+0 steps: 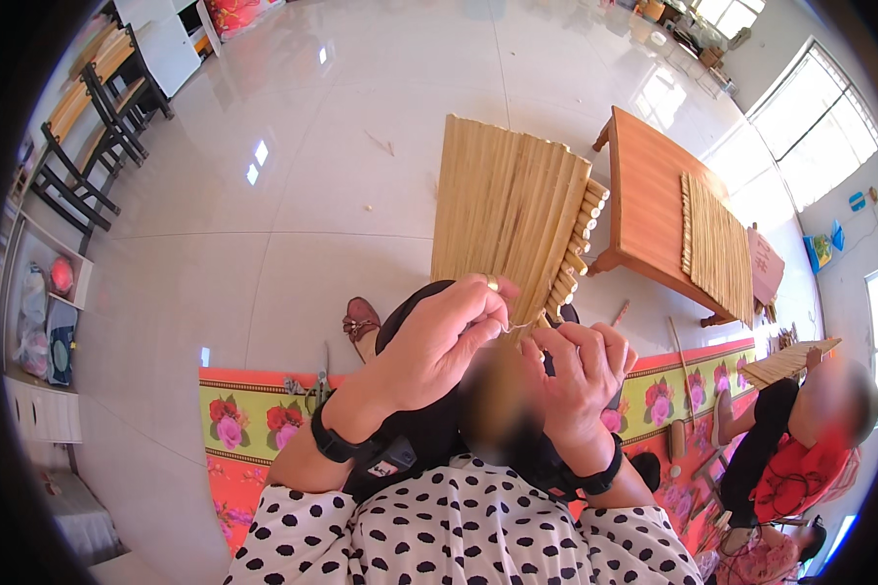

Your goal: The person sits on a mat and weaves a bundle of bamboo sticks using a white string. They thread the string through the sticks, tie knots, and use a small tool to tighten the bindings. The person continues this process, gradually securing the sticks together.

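A mat of straw-coloured stalks [502, 200] bound side by side stretches away from my lap. Its right edge shows the round cut ends of several thicker rolled pieces. At its near end, my left hand [449, 336] pinches a thin pale string [524, 324] between thumb and forefinger. My right hand [583, 375] is close by on the right with curled fingers, thumb and forefinger together where the string seems to reach. Whether it grips the string there is hard to see. A blurred patch hides the area just below both hands.
A brown wooden table [644, 185] at the right bears another stalk mat [717, 244]. Below me lies a floral cloth [249, 419] with pliers [322, 386] on its left part. Another person [800, 458] sits at the right beside a smaller mat [790, 362]. Chairs [93, 132] line the left.
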Demonstrator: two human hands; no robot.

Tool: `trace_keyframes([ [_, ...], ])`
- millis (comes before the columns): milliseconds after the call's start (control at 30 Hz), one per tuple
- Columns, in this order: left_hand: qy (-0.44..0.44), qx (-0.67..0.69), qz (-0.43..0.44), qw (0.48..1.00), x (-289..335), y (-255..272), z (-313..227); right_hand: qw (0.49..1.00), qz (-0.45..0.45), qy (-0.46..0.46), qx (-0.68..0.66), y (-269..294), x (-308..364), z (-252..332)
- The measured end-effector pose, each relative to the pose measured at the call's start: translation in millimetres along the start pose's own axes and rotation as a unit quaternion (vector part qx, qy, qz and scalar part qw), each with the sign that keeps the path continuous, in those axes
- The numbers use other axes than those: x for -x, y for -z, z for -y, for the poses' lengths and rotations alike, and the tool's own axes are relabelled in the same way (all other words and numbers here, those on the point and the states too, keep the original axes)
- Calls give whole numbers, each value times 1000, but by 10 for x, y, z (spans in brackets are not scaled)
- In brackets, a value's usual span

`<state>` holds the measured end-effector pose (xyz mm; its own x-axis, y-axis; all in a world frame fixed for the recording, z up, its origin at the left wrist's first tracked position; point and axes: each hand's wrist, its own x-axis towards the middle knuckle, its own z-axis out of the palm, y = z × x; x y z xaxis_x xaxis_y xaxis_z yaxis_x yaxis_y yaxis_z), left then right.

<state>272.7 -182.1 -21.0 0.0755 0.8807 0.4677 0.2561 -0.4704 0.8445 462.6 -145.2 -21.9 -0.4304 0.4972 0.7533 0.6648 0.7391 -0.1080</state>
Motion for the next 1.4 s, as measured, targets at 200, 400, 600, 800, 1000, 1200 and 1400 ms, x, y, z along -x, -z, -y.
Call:
trace_keyframes([
  [200, 85, 92, -30, 992, 25, -77, 32, 1000, 0, 3, 1, -1, 5, -25],
  [400, 110, 142, -9, 984, 11, -89, 47, 1000, 4, -9, -5, -5, 4, -13],
  [600, 105, 214, -40, 970, 4, -143, 52, 1000, 15, 19, 17, -27, 22, -34],
  [800, 102, 207, -34, 972, 4, -149, 36, 997, 2, 21, 69, -56, 41, -36],
  [1000, 98, 215, -46, 971, 16, -152, 60, 998, 10, 3, 60, -22, 8, 36],
  [1200, 84, 179, -36, 980, 47, -117, 198, 998, 12, 17, 62, -29, 61, -8],
  [1400, 104, 271, -84, 953, 28, -178, 88, 997, 17, 18, 69, -36, 82, -24],
])
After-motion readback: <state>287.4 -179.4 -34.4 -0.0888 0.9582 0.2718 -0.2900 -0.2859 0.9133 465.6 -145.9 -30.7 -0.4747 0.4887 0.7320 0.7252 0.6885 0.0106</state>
